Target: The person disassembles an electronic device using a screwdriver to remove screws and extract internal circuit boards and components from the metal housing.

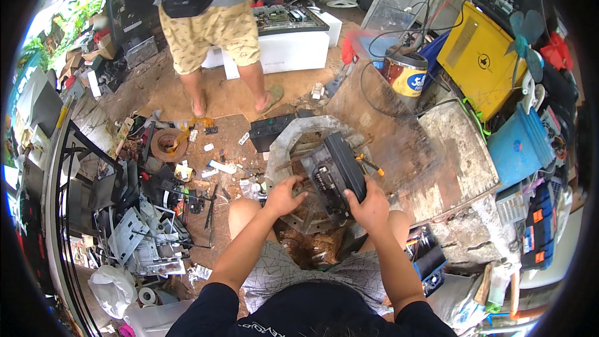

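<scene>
Black plastic is what we hold: a boxy black plastic device casing with its insides showing, tipped up on its side above a worn grey ring-shaped metal block that rests on the ground between our knees. It sits just above the middle of the view, at about twelve o'clock from our hands. We judge the taking-apart is partly done. The casing looks open on one face, and we can see dark parts and slots inside it, but the shell is in one piece and nothing big has come out of it yet, so most of the work looks left. Our left hand is at about eight o'clock from the casing; its fingers are curled and reach into the open face, touching the inside parts, but we cannot tell if they pinch anything. Our right hand is at about five o'clock from the casing; it is closed around the lower edge and grips it to hold it steady. A small tool with a yellow and black handle lies just beside the casing at three o'clock, on the stained wooden board. Far off at eleven o'clock another person in yellow patterned shorts stands by a white box.
</scene>
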Demonstrator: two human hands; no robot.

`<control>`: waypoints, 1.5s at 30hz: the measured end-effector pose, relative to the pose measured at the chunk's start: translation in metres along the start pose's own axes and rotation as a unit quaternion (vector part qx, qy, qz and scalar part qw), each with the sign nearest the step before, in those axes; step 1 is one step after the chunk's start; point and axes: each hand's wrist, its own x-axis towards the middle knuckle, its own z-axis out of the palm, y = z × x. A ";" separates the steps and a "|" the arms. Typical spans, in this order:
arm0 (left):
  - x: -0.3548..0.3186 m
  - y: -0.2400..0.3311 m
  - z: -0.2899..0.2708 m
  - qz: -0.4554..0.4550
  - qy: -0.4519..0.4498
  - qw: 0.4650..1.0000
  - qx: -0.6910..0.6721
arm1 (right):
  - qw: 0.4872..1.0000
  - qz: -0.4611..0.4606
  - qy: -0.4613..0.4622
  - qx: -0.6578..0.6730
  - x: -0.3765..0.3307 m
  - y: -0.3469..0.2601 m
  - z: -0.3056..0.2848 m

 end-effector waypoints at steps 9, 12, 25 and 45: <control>0.006 0.005 0.032 -0.044 -0.103 0.993 0.028 | 0.997 0.003 -0.076 0.020 0.007 -0.004 -0.002; 0.002 0.003 0.041 -0.038 -0.153 0.987 0.038 | 0.996 -0.008 -0.083 0.026 0.009 -0.008 -0.002; 0.007 0.000 0.048 -0.006 -0.162 0.985 0.053 | 0.997 0.018 -0.054 0.049 0.010 0.002 -0.008; 0.004 -0.001 0.042 -0.014 -0.156 0.986 0.057 | 0.997 -0.024 -0.060 0.035 0.007 -0.008 0.001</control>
